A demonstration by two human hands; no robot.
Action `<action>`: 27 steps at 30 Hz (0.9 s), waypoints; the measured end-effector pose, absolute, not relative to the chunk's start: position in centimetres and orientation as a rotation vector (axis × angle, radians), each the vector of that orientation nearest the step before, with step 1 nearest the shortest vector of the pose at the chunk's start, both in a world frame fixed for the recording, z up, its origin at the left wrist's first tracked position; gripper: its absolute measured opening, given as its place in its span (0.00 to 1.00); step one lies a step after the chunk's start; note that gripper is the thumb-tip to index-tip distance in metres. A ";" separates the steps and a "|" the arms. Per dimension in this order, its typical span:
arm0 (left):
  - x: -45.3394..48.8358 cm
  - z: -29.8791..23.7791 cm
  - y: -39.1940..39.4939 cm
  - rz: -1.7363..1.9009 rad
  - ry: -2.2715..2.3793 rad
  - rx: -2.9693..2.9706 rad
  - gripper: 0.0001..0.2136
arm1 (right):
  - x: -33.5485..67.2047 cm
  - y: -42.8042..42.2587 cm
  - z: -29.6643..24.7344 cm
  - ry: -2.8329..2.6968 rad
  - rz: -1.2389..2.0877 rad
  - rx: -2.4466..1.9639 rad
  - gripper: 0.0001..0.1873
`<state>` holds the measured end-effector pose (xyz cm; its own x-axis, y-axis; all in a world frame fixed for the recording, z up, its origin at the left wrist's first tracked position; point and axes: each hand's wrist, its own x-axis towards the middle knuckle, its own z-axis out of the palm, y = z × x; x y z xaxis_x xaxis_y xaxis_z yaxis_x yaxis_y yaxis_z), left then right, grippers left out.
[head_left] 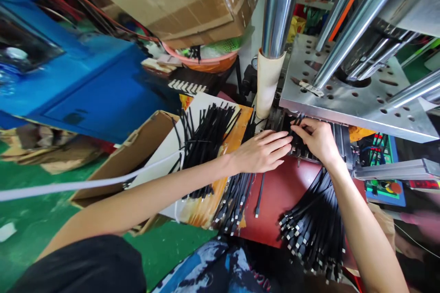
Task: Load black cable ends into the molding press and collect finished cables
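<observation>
My left hand (263, 152) is stretched out flat, palm down, its fingertips at the left edge of a dark metal mould (304, 150) under the press. Over that mould, my right hand (318, 141) has thumb and forefinger pinched together; what lies between them is small and dark and I cannot make it out. Below my left wrist lies a row of black cables (237, 201) with metal plug ends. One single cable (259, 197) rests apart on the red surface (275, 201). A thick bundle of black cables (309, 229) hangs beside my right forearm.
A drilled steel plate (357, 96) and chrome columns (280, 4) stand close above my hands. More black cables (206, 146) lie on a white board at left, by an open cardboard box (137, 146). A white cord (103, 183) crosses above my left arm. A control panel (388, 187) is at right.
</observation>
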<state>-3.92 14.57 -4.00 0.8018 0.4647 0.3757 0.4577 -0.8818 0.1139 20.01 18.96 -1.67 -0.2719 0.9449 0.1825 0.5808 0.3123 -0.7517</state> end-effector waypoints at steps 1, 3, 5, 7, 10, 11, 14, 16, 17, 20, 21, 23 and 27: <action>-3.6 -3.9 14.3 0.610 0.794 2.977 0.21 | 20.1 19.0 -1.8 -1.935 0.801 -1.335 0.16; -3.1 -3.8 13.6 0.598 0.856 3.007 0.22 | 20.2 19.2 -1.9 -1.896 0.873 -1.311 0.18; -2.6 -3.7 13.1 0.600 0.936 3.035 0.21 | 20.0 19.3 -1.9 -1.863 0.844 -1.334 0.18; -2.1 -3.7 12.5 0.580 1.022 3.050 0.20 | 19.9 18.7 -1.7 -1.818 0.699 -1.418 0.16; -1.4 -3.5 11.5 0.487 1.159 3.044 0.21 | 20.2 16.4 -1.2 -1.881 0.436 -1.458 0.16; -1.2 -3.3 11.2 0.451 1.191 3.034 0.22 | 20.4 15.4 -1.1 -1.977 0.367 -1.430 0.17; -0.8 -2.6 10.9 0.386 1.222 2.967 0.28 | 20.8 13.1 -1.1 -2.313 0.134 -1.411 0.25; -0.4 -2.1 11.6 0.383 1.233 2.893 0.30 | 20.6 13.0 -1.3 -2.398 -0.039 -1.520 0.28; -0.2 -1.8 12.2 0.385 1.256 2.852 0.31 | 20.4 13.5 -1.4 -2.401 -0.103 -1.579 0.29; 0.5 -1.1 14.8 0.376 1.324 2.773 0.31 | 19.5 16.2 -1.5 -2.381 -0.195 -1.685 0.31; 0.8 -0.9 15.7 0.372 1.330 2.769 0.30 | 19.3 17.1 -1.4 -2.386 -0.209 -1.699 0.31; 1.1 -0.8 17.3 0.373 1.324 2.781 0.29 | 19.0 18.5 -1.0 -2.411 -0.215 -1.717 0.29; 1.5 -1.0 19.7 0.404 1.340 2.802 0.23 | 18.7 20.5 -0.6 -2.418 -0.134 -1.728 0.26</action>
<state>1.53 19.71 -1.03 0.6005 0.7668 0.2266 0.7644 -0.6337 0.1189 18.69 20.51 -0.59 -0.3161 0.9302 0.1868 0.9451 0.3259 -0.0235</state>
